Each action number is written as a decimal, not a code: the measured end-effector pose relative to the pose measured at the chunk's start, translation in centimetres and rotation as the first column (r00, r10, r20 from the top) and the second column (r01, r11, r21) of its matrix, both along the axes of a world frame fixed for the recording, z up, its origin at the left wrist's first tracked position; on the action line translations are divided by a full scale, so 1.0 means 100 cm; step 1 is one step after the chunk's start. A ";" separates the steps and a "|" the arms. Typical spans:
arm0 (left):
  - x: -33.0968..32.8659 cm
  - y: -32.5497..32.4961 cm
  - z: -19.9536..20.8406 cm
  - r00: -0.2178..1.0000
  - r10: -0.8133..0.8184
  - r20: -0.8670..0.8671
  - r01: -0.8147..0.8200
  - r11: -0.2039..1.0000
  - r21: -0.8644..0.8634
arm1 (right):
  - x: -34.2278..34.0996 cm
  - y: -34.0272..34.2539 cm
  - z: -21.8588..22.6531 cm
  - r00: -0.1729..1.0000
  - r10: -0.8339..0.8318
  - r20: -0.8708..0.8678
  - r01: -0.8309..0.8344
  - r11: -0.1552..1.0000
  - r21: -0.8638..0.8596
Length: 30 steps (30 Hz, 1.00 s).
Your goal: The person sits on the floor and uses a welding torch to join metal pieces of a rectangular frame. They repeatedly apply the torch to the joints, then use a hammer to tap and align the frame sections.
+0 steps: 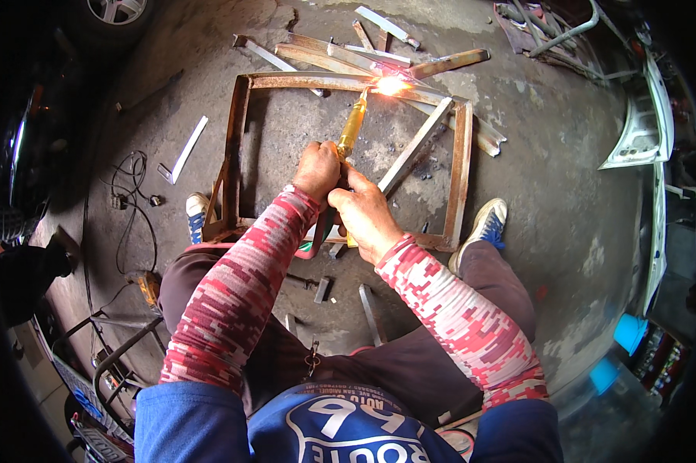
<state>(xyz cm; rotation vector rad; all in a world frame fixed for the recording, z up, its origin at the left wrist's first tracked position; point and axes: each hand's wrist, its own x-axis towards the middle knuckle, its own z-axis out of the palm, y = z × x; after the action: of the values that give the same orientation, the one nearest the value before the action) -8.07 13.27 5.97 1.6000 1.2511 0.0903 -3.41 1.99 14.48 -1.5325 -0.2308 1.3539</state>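
Both of my hands are closed around a yellow gas torch [352,130]. My left hand [317,171] grips it just behind its yellow front section, and my right hand [367,217] wraps its rear part close behind. Its tip points away from me at the far bar of a rusty rectangular steel frame [236,147], where a bright glow [392,85] hides the metal. Red and green hoses [311,245] hang below my hands. A grey metal bar [417,145] slants across the frame's right part, its near end close to my right hand.
Loose metal bars [449,63] lie beyond the frame. A bent metal strip [186,150], a black cable [136,181] and a yellow-orange power tool [145,287] are on the floor at left. My shoes [487,224] flank the frame. A white panel [645,123] stands at right.
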 end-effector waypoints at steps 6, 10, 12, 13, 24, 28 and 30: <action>-0.001 0.001 0.002 0.990 0.126 0.057 -0.117 0.982 -0.151 | 0.000 0.001 0.004 0.998 -0.006 -0.069 0.005 1.000 -0.006; -0.002 0.003 -0.002 0.986 0.140 0.094 -0.122 0.977 -0.177 | 0.001 0.002 0.006 0.997 -0.008 -0.078 0.007 1.000 -0.006; -0.001 0.003 -0.004 0.987 0.131 0.094 -0.113 0.977 -0.179 | 0.001 0.002 0.006 0.998 -0.012 -0.069 0.012 1.000 -0.004; -0.001 0.003 -0.004 0.988 0.126 0.094 -0.108 0.978 -0.179 | 0.001 0.002 0.006 0.998 -0.004 -0.059 0.004 1.000 -0.008; -0.004 0.006 -0.009 0.995 -0.100 0.005 0.100 0.994 0.033 | 0.001 0.002 0.002 0.998 -0.001 -0.059 0.001 1.000 -0.010; -0.002 0.006 -0.010 0.999 0.039 0.030 -0.035 0.991 -0.128 | 0.002 0.002 0.004 0.997 -0.001 -0.072 -0.001 1.000 -0.019; -0.001 0.006 -0.008 1.000 -0.008 -0.002 0.007 0.995 -0.096 | 0.002 0.001 0.005 0.997 0.002 -0.075 -0.003 1.000 -0.017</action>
<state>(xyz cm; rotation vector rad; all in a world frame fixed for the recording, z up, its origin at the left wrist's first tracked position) -8.14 13.84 5.20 1.5221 1.2335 0.0228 -3.18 2.12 14.96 -1.4930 -0.1749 1.4158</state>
